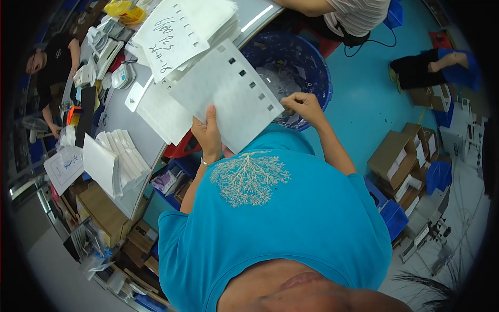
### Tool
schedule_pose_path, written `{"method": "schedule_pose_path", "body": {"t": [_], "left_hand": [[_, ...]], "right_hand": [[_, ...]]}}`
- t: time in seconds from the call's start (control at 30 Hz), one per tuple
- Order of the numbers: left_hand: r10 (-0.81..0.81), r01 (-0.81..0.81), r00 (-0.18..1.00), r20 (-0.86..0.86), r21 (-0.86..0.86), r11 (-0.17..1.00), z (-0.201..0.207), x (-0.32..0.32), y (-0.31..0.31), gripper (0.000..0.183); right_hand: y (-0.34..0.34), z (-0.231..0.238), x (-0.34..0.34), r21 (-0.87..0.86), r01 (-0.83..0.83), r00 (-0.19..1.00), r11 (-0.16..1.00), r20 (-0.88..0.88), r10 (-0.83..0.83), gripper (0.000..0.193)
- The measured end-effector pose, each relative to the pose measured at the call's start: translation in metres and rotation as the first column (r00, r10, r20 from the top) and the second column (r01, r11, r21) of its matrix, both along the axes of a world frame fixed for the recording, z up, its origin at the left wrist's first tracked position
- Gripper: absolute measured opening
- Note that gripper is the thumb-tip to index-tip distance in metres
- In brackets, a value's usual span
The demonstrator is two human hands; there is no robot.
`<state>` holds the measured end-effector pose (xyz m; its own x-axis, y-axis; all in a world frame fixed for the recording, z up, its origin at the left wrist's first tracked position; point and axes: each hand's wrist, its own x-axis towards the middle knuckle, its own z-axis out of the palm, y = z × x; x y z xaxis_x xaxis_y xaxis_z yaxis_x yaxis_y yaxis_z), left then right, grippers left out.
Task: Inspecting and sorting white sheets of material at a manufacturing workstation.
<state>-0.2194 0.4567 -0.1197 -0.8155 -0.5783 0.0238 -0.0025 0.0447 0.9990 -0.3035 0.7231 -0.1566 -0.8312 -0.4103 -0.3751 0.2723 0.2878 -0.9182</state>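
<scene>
A person in a blue T-shirt (296,218) holds a white sheet (223,99) just left of a round blue tub (316,61), overlapping its near-left rim. The left hand (209,136) pinches the sheet's near edge: the thumb lies on top, the fingers are hidden underneath. The right hand (304,107), over the tub's near side, has its grip pressed together at the sheet's corner; whether it pinches the sheet or a scrap cannot be told. The tub's pale, clear-looking contents (283,78) are partly covered and too blurred to identify.

One row of six small squares runs along the sheet's tub-side edge, five dark and one paler. Left of the tub lies a stack of white sheets (179,39), too overlapped to count, its top one handwritten; farther left stands one bundle of folded white sheets (122,158).

Both rest on a grey bench (145,136), with one yellow package (125,11) at its far end. Three other people share the room: one far left of the tub, one beyond it, cut off by the frame, and one to its right. The floor (353,99) there is turquoise, with open cardboard boxes (390,160) nearer the wearer. Black fisheye corners hide the room's outer parts.
</scene>
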Motion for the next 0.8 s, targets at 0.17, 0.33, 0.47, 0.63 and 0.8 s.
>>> {"method": "schedule_pose_path", "body": {"t": [0.17,0.33,0.47,0.63,0.8], "left_hand": [[0.322,-0.385,0.909,-0.263,-0.238,0.892,0.006,0.031,-0.078,0.032],[0.469,-0.485,0.868,-0.166,-0.074,0.871,0.021,0.064,-0.188,0.036],[0.354,-0.253,0.878,0.323,-0.314,0.915,-0.051,0.073,-0.274,0.064],[0.311,-0.117,0.94,0.144,-0.718,0.686,-0.016,0.11,-0.235,0.062],[0.418,-0.05,0.908,0.013,-0.989,0.138,0.083,0.141,-0.272,0.058]], "right_hand": [[0.004,-0.056,-0.007,0.743,0.118,0.882,0.659,-0.383,0.275,0.021],[-0.005,-0.087,-0.004,0.486,0.116,0.965,0.866,-0.262,0.018,0.014],[-0.035,-0.101,0.003,0.558,0.021,0.942,0.829,-0.289,0.17,0.015],[-0.065,-0.115,0.018,0.53,0.037,0.902,0.847,-0.383,0.201,0.017],[-0.101,-0.106,0.026,0.555,-0.074,0.834,0.828,-0.421,0.357,0.017]]}}
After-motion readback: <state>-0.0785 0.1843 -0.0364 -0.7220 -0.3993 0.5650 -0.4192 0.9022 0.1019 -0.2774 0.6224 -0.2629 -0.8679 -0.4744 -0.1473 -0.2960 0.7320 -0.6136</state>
